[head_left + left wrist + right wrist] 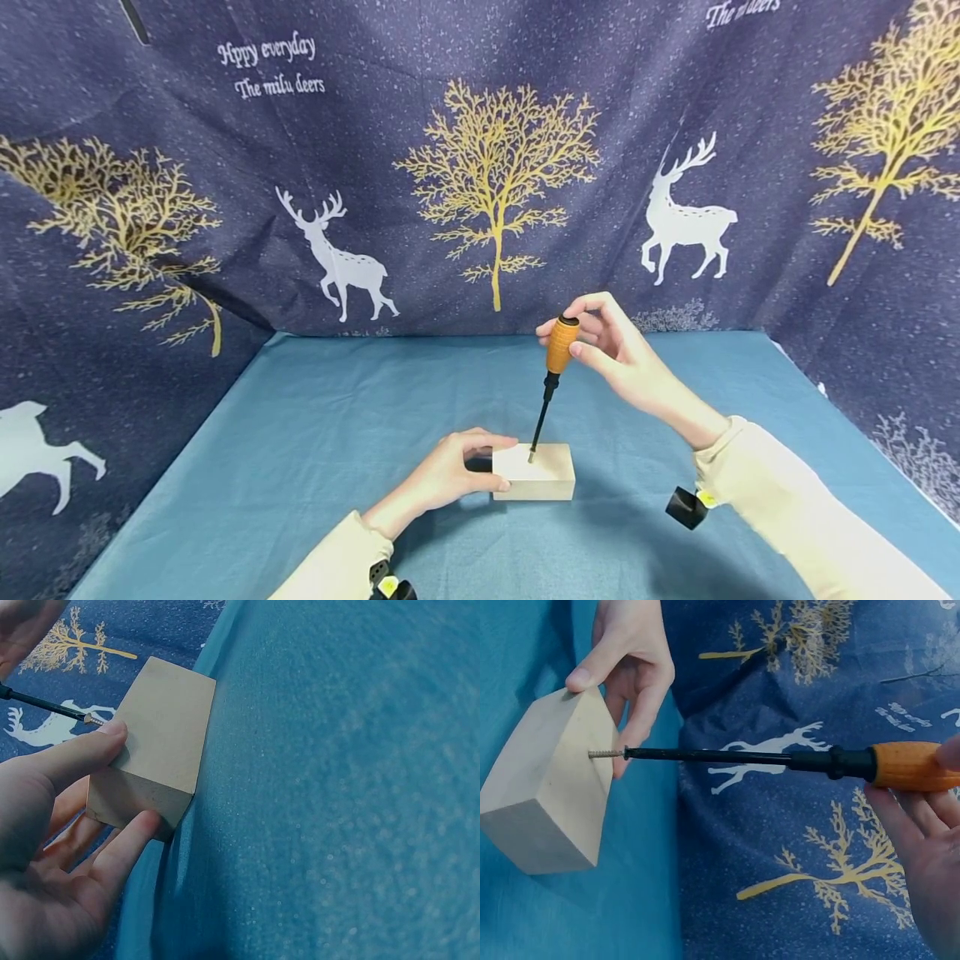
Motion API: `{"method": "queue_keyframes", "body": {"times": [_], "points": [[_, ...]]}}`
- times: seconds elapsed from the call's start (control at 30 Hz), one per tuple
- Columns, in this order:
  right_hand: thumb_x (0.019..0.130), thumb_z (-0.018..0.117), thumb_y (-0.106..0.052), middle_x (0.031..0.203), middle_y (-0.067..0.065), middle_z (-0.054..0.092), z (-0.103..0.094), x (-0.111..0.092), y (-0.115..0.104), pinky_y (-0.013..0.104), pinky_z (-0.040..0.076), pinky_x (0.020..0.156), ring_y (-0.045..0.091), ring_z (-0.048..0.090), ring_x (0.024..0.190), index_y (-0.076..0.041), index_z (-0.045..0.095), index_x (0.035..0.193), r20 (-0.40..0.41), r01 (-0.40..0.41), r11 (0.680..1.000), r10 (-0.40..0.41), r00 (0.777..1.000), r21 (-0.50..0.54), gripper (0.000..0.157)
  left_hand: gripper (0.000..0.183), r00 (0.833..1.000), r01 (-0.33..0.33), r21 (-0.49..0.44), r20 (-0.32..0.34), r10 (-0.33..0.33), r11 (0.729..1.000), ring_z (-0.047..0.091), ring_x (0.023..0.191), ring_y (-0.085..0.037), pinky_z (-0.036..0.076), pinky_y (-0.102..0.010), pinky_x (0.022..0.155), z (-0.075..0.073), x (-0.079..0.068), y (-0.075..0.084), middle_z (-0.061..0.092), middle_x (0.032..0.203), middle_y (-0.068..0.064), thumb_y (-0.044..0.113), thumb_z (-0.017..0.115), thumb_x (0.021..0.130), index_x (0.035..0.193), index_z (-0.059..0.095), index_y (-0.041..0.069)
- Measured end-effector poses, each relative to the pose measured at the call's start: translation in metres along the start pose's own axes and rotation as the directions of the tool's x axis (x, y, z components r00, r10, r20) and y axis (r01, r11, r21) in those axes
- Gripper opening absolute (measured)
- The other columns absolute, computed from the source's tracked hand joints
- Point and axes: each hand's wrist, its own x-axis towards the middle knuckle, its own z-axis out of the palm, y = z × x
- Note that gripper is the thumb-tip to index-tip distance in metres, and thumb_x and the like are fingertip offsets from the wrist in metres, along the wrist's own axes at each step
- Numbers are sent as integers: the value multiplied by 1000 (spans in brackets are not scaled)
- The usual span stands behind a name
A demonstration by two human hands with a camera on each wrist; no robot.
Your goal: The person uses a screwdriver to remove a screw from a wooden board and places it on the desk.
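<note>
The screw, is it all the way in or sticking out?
Sticking out. The ridged screw shows between the wooden block and the screwdriver. How deep it goes, I can't tell.

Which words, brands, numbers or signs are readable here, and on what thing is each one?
"Hppy everyday": dark blue backdrop, upper left in the head view.
"The milu deers": directly below that.
"The … deers": backdrop's upper right, middle word unclear.
Right wrist view: backdrop lettering too blurred to read.
Screwdriver and wooden block: no readable marking.
</note>
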Motion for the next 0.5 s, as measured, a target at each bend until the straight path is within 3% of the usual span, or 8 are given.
{"method": "queue_keyframes", "body": {"times": [0.1, 0.23, 0.5], "points": [[93, 52, -1, 113, 6, 55, 2, 0, 2, 27, 54, 81, 16, 58, 105, -9, 34, 116, -65, -31, 995, 25, 998, -92, 30, 51, 1000, 0, -3, -2, 0, 1000, 58, 113, -15, 46, -35, 100, 0, 0, 0, 60, 121, 9, 34, 76, 77, 125, 61, 26], [90, 59, -5, 101, 4, 46, 4, 1, 1, 26, 53, 73, 14, 56, 92, -8, 34, 113, -138, -99, 975, 73, 988, -197, 34, 51, 1000, -5, -1, -5, 5, 1000, 58, 113, -15, 46, -35, 100, 1, 0, -1, 60, 121, 9, 34, 76, 77, 125, 61, 26], [89, 61, -5, 100, 5, 49, 3, 1, -1, 26, 53, 75, 13, 58, 92, -6, 36, 114, -152, -120, 970, 89, 984, -211, 35, 49, 1000, 4, -1, -6, -4, 1000, 58, 113, -14, 46, -34, 100, 0, 0, -2, 60, 121, 10, 35, 76, 77, 124, 61, 31]]}}
